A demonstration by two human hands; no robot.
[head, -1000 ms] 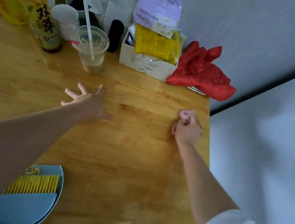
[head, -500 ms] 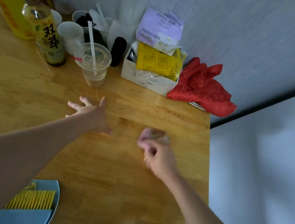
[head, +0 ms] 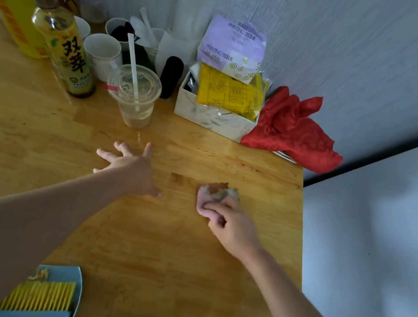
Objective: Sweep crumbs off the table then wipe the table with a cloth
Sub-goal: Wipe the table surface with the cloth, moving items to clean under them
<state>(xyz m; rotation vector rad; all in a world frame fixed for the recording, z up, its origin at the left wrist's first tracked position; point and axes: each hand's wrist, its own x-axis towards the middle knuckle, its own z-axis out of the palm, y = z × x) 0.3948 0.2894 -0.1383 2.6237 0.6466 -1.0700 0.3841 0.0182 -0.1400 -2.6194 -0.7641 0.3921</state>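
My right hand presses a small bunched pinkish cloth onto the wooden table, right of centre; my fingers are closed over the cloth's near side. My left hand lies flat on the table with fingers spread, a little left of the cloth and holding nothing. A blue dustpan with a yellow-bristled brush rests at the near left edge. No crumbs are visible on the wood.
Along the back wall stand a yellow-labelled bottle, paper cups, a plastic cup with a straw, a white box of packets and a red cloth. The table's right edge drops off close to my right hand.
My right hand slid the cloth left from near the right edge toward the table's middle, then slightly back right. My left hand stayed flat in place. The view tilted down a little.
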